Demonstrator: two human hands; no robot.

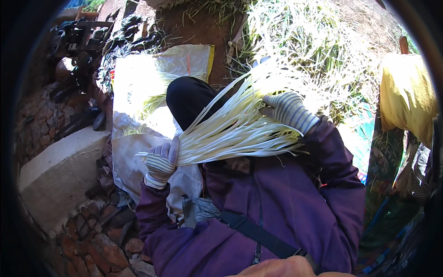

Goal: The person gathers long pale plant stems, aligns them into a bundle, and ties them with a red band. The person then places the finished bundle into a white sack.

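Across my lap lies a long fanned bundle of pale yellow-white leafy stalks (221,135). My left hand (162,161), in a striped knit glove, is closed around its narrow end, and short stalk ends stick out past the fist. At the spread end, my right hand (289,110), gloved alike, is among the stalks with its fingers partly hidden behind them; whether it grips any is not plain. A smaller heap of the same stalks (154,100) rests on a white woven sack (129,90) beyond my left hand.
A large pile of green and pale leaves (311,45) covers the ground ahead on the right. A yellow cloth or sack (406,97) hangs at far right. On the left are a low concrete block (62,173), broken reddish stones (100,252) and dark machinery (79,45).
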